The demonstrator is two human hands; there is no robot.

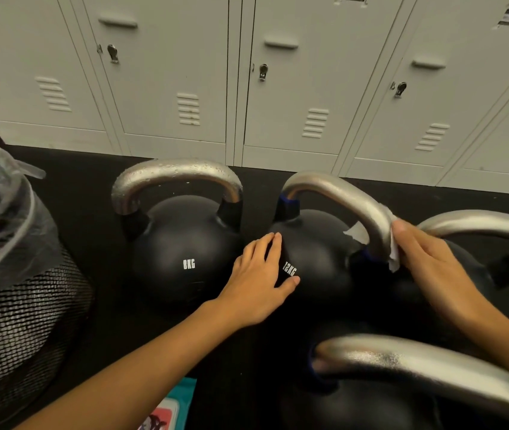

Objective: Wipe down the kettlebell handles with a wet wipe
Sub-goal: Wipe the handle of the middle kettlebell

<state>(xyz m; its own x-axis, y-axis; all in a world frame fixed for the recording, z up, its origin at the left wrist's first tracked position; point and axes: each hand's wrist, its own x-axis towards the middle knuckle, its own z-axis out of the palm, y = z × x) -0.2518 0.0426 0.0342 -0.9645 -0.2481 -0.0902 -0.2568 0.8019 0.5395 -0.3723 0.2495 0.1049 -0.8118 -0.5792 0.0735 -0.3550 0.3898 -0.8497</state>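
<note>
My right hand (430, 259) pinches a wet wipe (392, 243) around the 12KG kettlebell (315, 259)'s handle (340, 193); my left hand (257, 280) lies spread flat on its body. Neighbouring kettlebells crowd its right and near sides, so knuckles could knock steel. Open floor lies behind it.
</note>
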